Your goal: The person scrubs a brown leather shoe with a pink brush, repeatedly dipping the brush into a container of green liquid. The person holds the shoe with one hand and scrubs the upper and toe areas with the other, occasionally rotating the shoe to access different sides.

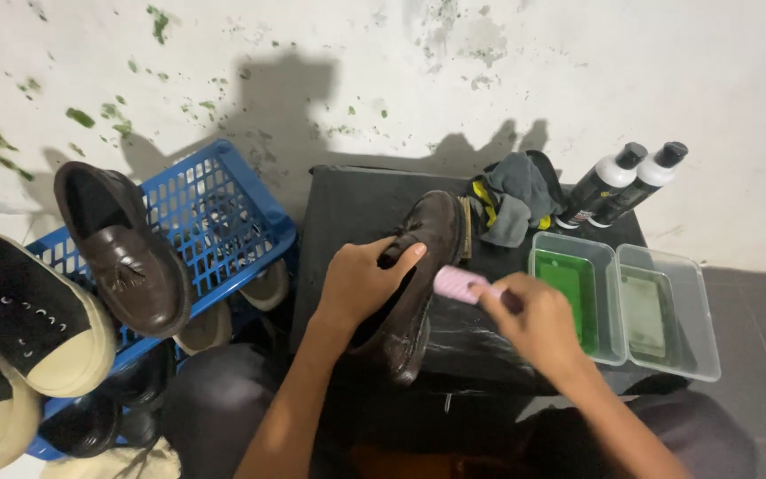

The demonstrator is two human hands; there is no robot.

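Brown shoe getting brushed on the black counter

Left hand (361, 282) is wrapped around the brown shoe (418, 275), thumb across its opening, pinning it on the counter (347, 200). Right hand (538, 319) is closed on a small pink brush (458, 284) right against the shoe's side. The leather looks wet and shiny near the toe, so cleaning seems underway, not finished. Just past the right hand sit two clear tubs (667, 310), one green inside. The matching tasselled loafer (126, 253) waits on the blue basket (223, 213) beyond the left hand, apparently untouched.
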